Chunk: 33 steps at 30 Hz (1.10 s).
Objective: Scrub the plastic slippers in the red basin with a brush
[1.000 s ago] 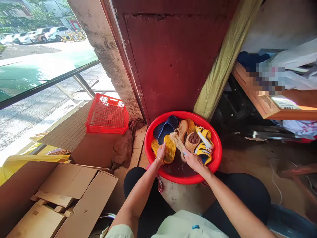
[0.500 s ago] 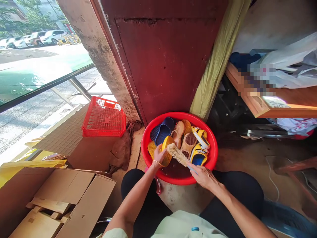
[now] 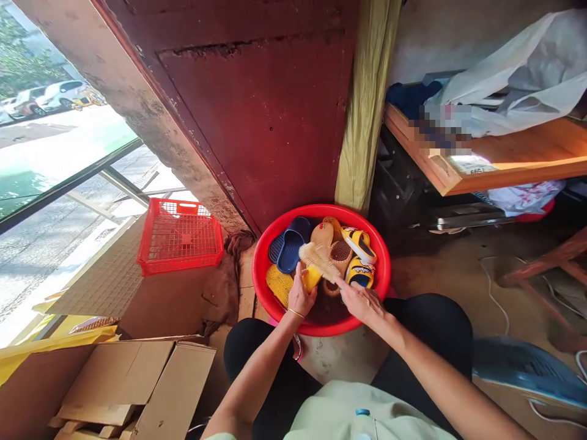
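Observation:
Over a red basin, my left hand is closed on a yellow slipper. My right hand grips the handle of a scrubbing brush with pale bristles, which lies across the slipper and partly covers it. Around them in the basin sit a dark blue slipper, tan shoes, a yellow textured slipper and yellow sandals with blue insoles. Dark water shows at the basin's near side.
A red plastic crate stands on cardboard at left, above an open cardboard box. Behind the basin is a dark red door with a yellowish curtain. A wooden table bearing a plastic bag stands at right.
The yellow slipper is turned and drawn lower in my left hand. The brush has shifted with it toward the slipper's far end. My view has swung to the right.

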### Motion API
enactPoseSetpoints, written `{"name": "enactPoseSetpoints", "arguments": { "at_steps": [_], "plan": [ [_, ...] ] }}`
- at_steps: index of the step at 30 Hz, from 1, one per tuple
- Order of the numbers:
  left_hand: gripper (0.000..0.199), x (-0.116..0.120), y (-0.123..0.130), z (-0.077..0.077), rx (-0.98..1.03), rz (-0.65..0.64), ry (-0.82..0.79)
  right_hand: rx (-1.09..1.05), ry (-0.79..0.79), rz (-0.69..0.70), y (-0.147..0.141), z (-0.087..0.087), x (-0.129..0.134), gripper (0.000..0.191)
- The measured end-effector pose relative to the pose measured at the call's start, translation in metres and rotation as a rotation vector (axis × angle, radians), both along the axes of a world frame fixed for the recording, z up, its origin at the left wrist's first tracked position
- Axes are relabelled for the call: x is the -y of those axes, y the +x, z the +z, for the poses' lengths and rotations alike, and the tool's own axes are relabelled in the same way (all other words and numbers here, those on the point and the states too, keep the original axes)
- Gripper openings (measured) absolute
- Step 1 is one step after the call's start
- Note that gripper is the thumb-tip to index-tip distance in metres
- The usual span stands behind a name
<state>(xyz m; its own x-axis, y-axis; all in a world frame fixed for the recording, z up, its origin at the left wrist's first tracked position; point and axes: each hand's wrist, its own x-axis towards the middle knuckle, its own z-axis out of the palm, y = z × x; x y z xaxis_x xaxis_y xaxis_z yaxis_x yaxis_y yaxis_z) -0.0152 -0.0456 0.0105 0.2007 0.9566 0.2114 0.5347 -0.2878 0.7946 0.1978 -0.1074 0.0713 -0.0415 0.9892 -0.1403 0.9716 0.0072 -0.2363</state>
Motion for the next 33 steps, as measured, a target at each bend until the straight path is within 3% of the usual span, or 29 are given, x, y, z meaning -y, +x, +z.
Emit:
{"name": "enactPoseSetpoints", "arguments": {
  "at_steps": [4, 7, 9, 12, 15, 18, 21, 23, 26, 27, 30, 33],
  "plan": [
    [0.092, 0.0, -0.002, 0.012, -0.008, -0.015, 0.021, -0.026, 0.006, -0.126, 0.021, -0.017, 0.008, 0.056],
    [0.091, -0.006, 0.005, 0.033, 0.024, 0.008, 0.091, -0.253, 0.139, -0.138, 0.047, -0.024, 0.004, 0.053],
    [0.089, -0.016, 0.022, 0.048, 0.066, 0.035, 0.117, -0.399, 0.242, -0.14, 0.061, -0.025, 0.001, 0.052],
    [0.086, -0.035, 0.063, 0.065, 0.132, 0.017, 0.104, -0.51, 0.319, -0.273, 0.071, -0.024, 0.0, 0.054],
    [0.083, -0.049, 0.104, 0.068, 0.166, -0.204, 0.068, -0.589, 0.321, -0.338, 0.073, -0.024, 0.002, 0.057],
    [0.071, -0.05, 0.12, 0.06, 0.085, -0.397, 0.048, -0.581, 0.307, -0.313, 0.074, -0.027, 0.01, 0.056],
    [0.058, -0.046, 0.093, 0.044, 0.043, -0.311, 0.06, -0.456, 0.306, -0.274, 0.071, -0.032, 0.022, 0.054],
    [0.054, -0.044, 0.055, 0.034, -0.05, -0.074, 0.024, -0.395, 0.285, -0.211, 0.064, -0.037, 0.028, 0.053],
    [0.066, -0.044, -0.007, 0.022, -0.353, 0.278, -0.158, -0.346, 0.218, -0.131, 0.049, -0.042, 0.029, 0.054],
    [0.072, -0.044, -0.024, 0.018, -0.41, 0.339, -0.218, -0.316, 0.193, -0.129, 0.044, -0.042, 0.026, 0.055],
    [0.097, -0.042, -0.048, 0.005, -0.462, 0.326, -0.331, -0.187, 0.111, -0.148, 0.032, -0.039, 0.01, 0.055],
    [0.113, -0.039, -0.04, -0.008, -0.462, 0.301, -0.395, -0.093, 0.04, -0.146, 0.026, -0.033, -0.005, 0.056]
  ]
}}
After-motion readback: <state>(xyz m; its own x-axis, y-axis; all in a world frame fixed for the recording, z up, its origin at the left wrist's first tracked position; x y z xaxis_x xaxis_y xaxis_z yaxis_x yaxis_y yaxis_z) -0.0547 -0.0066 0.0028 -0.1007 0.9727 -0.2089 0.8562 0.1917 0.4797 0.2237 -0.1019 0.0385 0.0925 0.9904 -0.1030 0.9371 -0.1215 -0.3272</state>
